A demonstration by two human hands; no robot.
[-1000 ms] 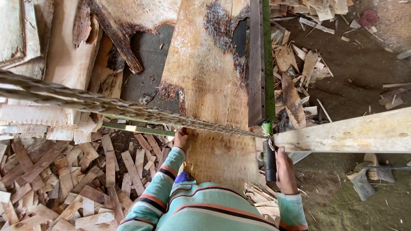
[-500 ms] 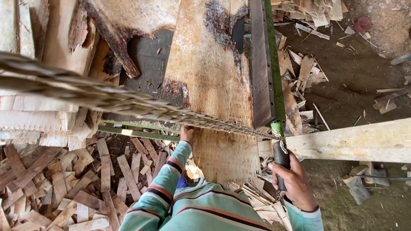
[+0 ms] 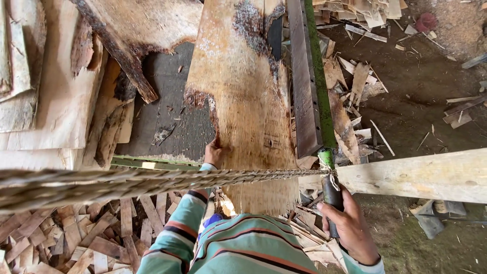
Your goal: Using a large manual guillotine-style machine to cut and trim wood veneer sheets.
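A long sheet of wood veneer lies on a dark conveyor belt in front of me. My left hand rests on the sheet's left edge near its lower end. My right hand grips the black handle of a long cutter lever with a grey blade and a green bar, which runs along the sheet's right edge. A braided rope stretches across the view to the handle's top.
Stacked veneer sheets lie at the left. Scrap wood strips pile below the belt. More offcuts litter the dirt floor at the right. A pale wooden beam crosses the right side.
The view has shifted down and right. My left hand has moved onto the sheet's left edge, and my right hand on the handle sits lower in view.
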